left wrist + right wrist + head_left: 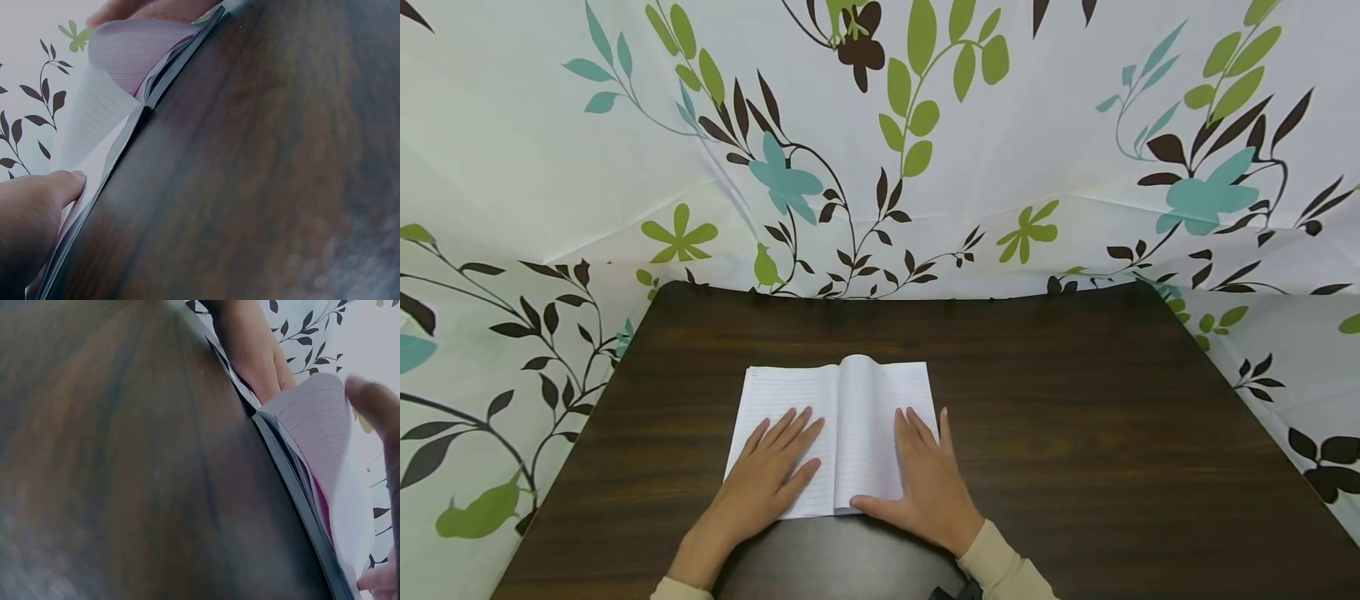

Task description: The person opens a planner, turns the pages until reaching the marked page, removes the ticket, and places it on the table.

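From the head cam I've got a white lined-paper notebook (pixel 790 396) lying open near the front edge of a dark brown wood-grain table (pixel 1120 417), a bit left of centre. The left hand (pixel 766 479) rests on the left page, fingers straight and slightly fanned. The right hand (pixel 931 487) is on the right side, well apart from the other, fingers straight, thumb stuck out toward the middle fold. Between them a white lined page (pixel 856 433) bulges up in a curve. Beige sleeves (pixel 1006 567), white leaf-print cloth (pixel 1045 108) behind.

Left wrist cam: I see the left thumb (pixel 65 186) on the paper, curved page further up.

Right wrist cam: I get the dark cover edge (pixel 295 494) on the tabletop; right fingers are blurry and cropped, so I can't really tell how firmly they press.
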`<action>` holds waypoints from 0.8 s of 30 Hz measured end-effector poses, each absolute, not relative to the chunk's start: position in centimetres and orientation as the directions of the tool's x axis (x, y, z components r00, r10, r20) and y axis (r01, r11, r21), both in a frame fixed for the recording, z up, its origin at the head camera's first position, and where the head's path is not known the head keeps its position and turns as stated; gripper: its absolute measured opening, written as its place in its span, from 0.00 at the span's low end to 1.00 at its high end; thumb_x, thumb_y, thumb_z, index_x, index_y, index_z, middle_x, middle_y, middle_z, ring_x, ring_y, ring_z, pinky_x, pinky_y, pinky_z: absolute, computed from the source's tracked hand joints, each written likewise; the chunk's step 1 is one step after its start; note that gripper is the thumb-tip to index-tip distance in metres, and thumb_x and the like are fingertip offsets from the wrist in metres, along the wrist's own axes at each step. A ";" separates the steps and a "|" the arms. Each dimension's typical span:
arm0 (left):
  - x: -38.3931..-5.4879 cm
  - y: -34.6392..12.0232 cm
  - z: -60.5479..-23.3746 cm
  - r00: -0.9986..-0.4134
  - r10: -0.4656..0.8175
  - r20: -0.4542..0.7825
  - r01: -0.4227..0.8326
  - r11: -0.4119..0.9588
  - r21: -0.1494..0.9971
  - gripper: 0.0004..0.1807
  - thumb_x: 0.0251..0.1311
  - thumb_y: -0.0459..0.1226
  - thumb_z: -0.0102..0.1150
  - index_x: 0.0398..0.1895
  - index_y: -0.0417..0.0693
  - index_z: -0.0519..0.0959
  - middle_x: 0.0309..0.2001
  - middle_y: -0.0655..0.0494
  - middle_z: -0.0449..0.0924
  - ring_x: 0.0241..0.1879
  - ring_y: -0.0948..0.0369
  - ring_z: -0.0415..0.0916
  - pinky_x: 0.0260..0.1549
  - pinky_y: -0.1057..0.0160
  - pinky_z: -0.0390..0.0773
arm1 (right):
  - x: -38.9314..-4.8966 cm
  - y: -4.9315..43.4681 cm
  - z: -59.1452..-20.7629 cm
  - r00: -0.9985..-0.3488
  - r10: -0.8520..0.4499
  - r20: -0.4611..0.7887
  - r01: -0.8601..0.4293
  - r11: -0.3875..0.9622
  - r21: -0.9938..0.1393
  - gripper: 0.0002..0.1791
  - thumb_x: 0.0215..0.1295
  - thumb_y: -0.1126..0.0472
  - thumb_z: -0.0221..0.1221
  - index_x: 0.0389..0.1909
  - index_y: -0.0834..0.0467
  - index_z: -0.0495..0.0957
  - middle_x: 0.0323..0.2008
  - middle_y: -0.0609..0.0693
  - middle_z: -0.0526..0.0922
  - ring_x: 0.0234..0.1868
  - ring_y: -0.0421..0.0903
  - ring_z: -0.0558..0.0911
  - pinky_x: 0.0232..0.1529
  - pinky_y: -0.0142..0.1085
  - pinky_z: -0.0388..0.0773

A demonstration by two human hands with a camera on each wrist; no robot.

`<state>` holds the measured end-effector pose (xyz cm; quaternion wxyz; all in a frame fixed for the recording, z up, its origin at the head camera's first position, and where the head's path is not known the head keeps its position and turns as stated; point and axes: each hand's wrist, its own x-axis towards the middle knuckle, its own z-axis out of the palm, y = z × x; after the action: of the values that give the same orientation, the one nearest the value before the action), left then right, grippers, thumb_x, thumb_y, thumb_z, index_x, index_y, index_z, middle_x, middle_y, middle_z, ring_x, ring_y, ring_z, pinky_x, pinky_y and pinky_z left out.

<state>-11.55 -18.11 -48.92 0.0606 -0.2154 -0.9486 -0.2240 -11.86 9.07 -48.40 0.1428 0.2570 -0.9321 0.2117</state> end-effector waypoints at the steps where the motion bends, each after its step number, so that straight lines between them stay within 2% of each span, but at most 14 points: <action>1: -11.6 -18.1 -48.9 -0.900 0.382 0.209 0.435 0.808 0.398 0.30 0.78 0.53 0.50 0.78 0.55 0.67 0.79 0.52 0.61 0.79 0.49 0.54 0.75 0.40 0.48 | -11.8 9.1 -48.4 -0.822 -0.427 0.376 -0.548 0.772 -0.322 0.68 0.56 0.14 0.51 0.72 0.73 0.65 0.70 0.66 0.73 0.74 0.60 0.69 0.73 0.72 0.45; 4: -11.5 -18.1 -49.0 -0.902 0.380 0.206 0.432 0.810 0.397 0.31 0.78 0.53 0.50 0.78 0.54 0.67 0.79 0.53 0.61 0.79 0.49 0.54 0.75 0.40 0.48 | -11.6 9.2 -48.4 -0.811 -0.444 0.381 -0.566 0.759 -0.320 0.70 0.53 0.13 0.52 0.73 0.73 0.63 0.71 0.66 0.71 0.75 0.60 0.68 0.73 0.71 0.45; 7: -11.5 -18.1 -48.9 -0.901 0.382 0.207 0.434 0.809 0.397 0.31 0.78 0.52 0.50 0.78 0.54 0.67 0.79 0.53 0.61 0.79 0.49 0.54 0.75 0.39 0.48 | -11.3 9.4 -48.6 -0.791 -0.457 0.408 -0.590 0.746 -0.308 0.68 0.53 0.18 0.59 0.73 0.74 0.64 0.70 0.67 0.72 0.74 0.59 0.69 0.72 0.72 0.46; 9: -11.5 -18.1 -48.9 -0.900 0.383 0.208 0.436 0.809 0.396 0.31 0.77 0.52 0.51 0.78 0.54 0.67 0.79 0.53 0.61 0.79 0.49 0.54 0.75 0.39 0.48 | -11.2 9.5 -48.7 -0.771 -0.464 0.436 -0.610 0.736 -0.294 0.63 0.54 0.26 0.65 0.72 0.75 0.65 0.69 0.66 0.74 0.74 0.60 0.70 0.72 0.72 0.47; 12: -11.6 -18.1 -48.9 -0.900 0.383 0.209 0.436 0.809 0.395 0.31 0.77 0.52 0.51 0.78 0.54 0.67 0.79 0.53 0.61 0.79 0.50 0.54 0.75 0.39 0.48 | -10.9 9.9 -48.7 -0.744 -0.458 0.486 -0.631 0.721 -0.287 0.56 0.50 0.42 0.71 0.71 0.76 0.66 0.68 0.66 0.74 0.73 0.61 0.70 0.72 0.72 0.46; 14: -11.6 -18.1 -48.9 -0.899 0.384 0.212 0.438 0.808 0.393 0.31 0.77 0.52 0.51 0.78 0.53 0.67 0.79 0.52 0.61 0.79 0.49 0.54 0.75 0.39 0.48 | -10.6 10.2 -48.7 -0.739 -0.424 0.524 -0.628 0.715 -0.306 0.53 0.48 0.50 0.71 0.71 0.75 0.65 0.70 0.68 0.72 0.74 0.63 0.67 0.72 0.71 0.46; 18: -11.6 -18.1 -48.8 -0.890 0.386 0.242 0.455 0.791 0.409 0.30 0.76 0.49 0.54 0.76 0.49 0.70 0.78 0.49 0.64 0.78 0.49 0.57 0.75 0.38 0.50 | -10.4 10.2 -48.7 -0.772 -0.256 0.581 -0.550 0.728 -0.410 0.48 0.55 0.60 0.66 0.75 0.75 0.59 0.74 0.71 0.63 0.76 0.66 0.63 0.72 0.71 0.48; 20: -11.8 -18.0 -48.7 -0.881 0.380 0.283 0.470 0.776 0.421 0.27 0.74 0.47 0.59 0.72 0.46 0.75 0.75 0.47 0.69 0.76 0.49 0.63 0.74 0.38 0.55 | -10.4 10.0 -48.6 -0.805 -0.159 0.572 -0.491 0.720 -0.490 0.47 0.61 0.62 0.65 0.76 0.74 0.56 0.75 0.71 0.61 0.76 0.66 0.63 0.73 0.70 0.49; 22: -11.9 -17.9 -48.5 -0.876 0.327 0.355 0.465 0.769 0.439 0.21 0.70 0.43 0.63 0.62 0.45 0.82 0.66 0.47 0.79 0.68 0.50 0.74 0.69 0.42 0.66 | -10.4 9.6 -48.6 -0.833 -0.103 0.544 -0.455 0.687 -0.567 0.46 0.64 0.63 0.65 0.78 0.73 0.53 0.75 0.71 0.62 0.75 0.66 0.64 0.75 0.65 0.49; 24: -12.0 -17.8 -48.1 -0.869 0.208 0.449 0.431 0.764 0.481 0.10 0.67 0.38 0.66 0.49 0.47 0.88 0.52 0.52 0.88 0.54 0.54 0.84 0.56 0.49 0.80 | -10.3 9.2 -48.6 -0.844 -0.117 0.523 -0.467 0.639 -0.610 0.45 0.65 0.64 0.64 0.78 0.71 0.53 0.75 0.69 0.63 0.75 0.65 0.65 0.77 0.59 0.49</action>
<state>-11.97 -17.75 -48.14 0.1878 -0.1737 -0.9201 -0.2967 -10.29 9.19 -48.61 0.2242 0.1666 -0.8772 0.3906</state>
